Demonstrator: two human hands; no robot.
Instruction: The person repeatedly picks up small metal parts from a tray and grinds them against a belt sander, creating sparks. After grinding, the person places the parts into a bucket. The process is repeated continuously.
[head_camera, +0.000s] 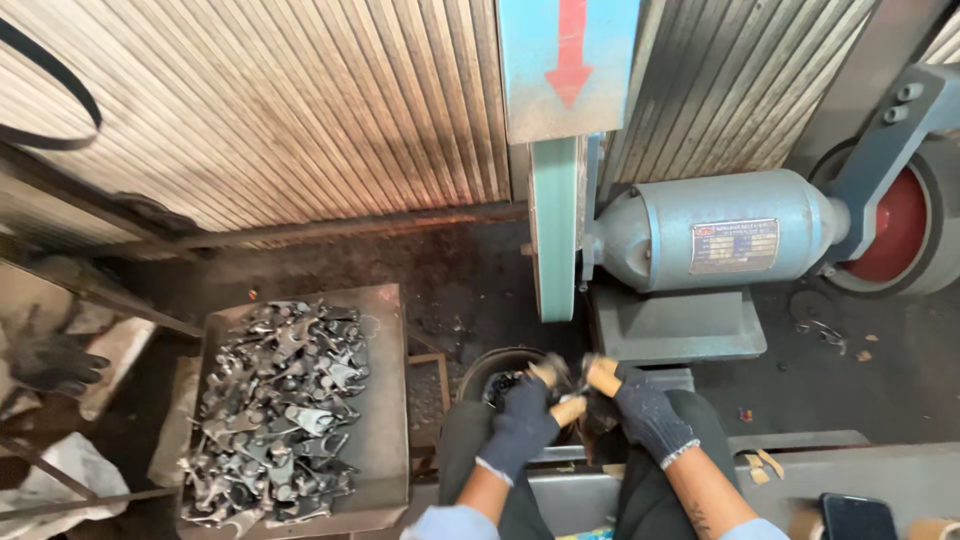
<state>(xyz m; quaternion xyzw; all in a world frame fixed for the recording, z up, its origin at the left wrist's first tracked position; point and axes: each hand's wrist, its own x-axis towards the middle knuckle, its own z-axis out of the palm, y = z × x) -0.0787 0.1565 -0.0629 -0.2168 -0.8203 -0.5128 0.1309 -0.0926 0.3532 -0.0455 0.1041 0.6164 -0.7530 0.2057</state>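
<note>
Head view, looking down on a seated person at a belt grinder. The left hand (522, 420) and the right hand (640, 405) both wear dark knitted gloves with tan wrapped fingertips. They meet just below the lower end of the green sanding belt (555, 225), fingers curled in around a small dark workpiece (580, 388) pinched between them. The workpiece is blurred, so its shape and the exact grip cannot be told.

Directly beneath the hands stands a round dark bucket (492, 362) holding a few dark pieces; its contents are mostly hidden by the left glove. To the left, well apart from the hands, a rusty rectangular metal tray (392, 400) carries a loose heap of grey forged metal parts (280, 410), piled over most of its floor.

The belt runs on a pale blue motor housing (715, 230) on a grey base (680, 325), with a red wheel (895, 225) at the far right. Corrugated metal sheeting (300, 110) backs the machine. A dark phone (855, 517) lies on the grey ledge at lower right.
</note>
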